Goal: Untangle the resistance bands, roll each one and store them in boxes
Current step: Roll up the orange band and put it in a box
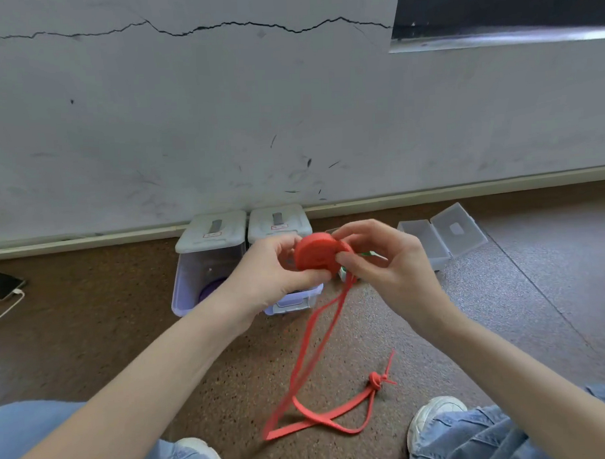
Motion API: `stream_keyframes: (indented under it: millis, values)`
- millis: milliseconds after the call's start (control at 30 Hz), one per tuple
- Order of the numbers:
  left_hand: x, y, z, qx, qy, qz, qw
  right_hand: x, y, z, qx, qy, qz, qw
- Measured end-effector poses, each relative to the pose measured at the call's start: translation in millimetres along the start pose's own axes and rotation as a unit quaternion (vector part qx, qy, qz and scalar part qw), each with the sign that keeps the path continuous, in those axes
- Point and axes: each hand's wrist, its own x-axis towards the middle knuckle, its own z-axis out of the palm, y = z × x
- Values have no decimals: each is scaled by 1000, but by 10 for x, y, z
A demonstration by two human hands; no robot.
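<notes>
A grey wall (187, 123) fills the upper half of the view, with a long dark crack (184, 31) across it and scuff marks lower down; a dark window frame (502, 6) is cut off at the top right corner. Below the skirting runs a speckled brown floor (91, 322), turning greyer toward the right.

The person sits on this floor: denim-clad legs (490, 435) and two pale shoes are cropped by the bottom edge.

Against the wall stand two lidded clear plastic boxes: the left box (209, 253) shows a dim purple shape inside, too murky to identify, and the second box (280, 226) is largely hidden behind the hands. Further right an open box (431, 238) lies with its lid flung back; its inside cannot be made out.

The left hand (272, 275) and right hand (388, 264) meet in front of the boxes. Both have their fingers curled onto the red roll (315, 256), the wound-up part of a red resistance band: the left hand's grip is clamped on its near side with thumb and fingers, and the right hand's grip pinches its far edge. The unrolled red tail (315, 349) hangs from the roll down to the floor between the legs, blurred along the middle, and loops to a knot (376, 379) near the right shoe.

A scrap of green and white (367, 256) peeps out behind the right fingers, too hidden to name. At the far left edge a phone (3, 284) with a white cable lies partly cut off.
</notes>
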Motion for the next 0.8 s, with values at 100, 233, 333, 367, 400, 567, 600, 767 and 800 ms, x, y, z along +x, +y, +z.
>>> stream_keyframes:
  millis: [100,233,333,367,400,567,600,767,800]
  values:
    - [-37,51,-12,5,-69,-10,998,-6,-38,70,-85,-41,-61,994]
    - [-40,138,-70,-100,-43,13,994,23,-76,7,-35,-30,-39,998]
    - [-15,140,-43,-168,5,34,985,38,-81,-9,39,15,2,999]
    - [-9,127,-25,-174,12,36,984,38,-78,-6,49,26,11,998]
    - [-1,116,-15,-171,12,36,985,37,-73,-6,46,30,15,998]
    - [37,94,-110,66,-59,42,995,31,-65,-72,-127,-34,-47,990]
    - [38,84,-105,98,-74,44,991,26,-58,-56,-169,-49,-70,982]
    - [15,70,-67,92,-87,69,990,27,-62,-14,-99,-55,-63,992]
    - [12,85,-85,40,-81,62,994,39,-69,-26,-54,-53,-47,996]
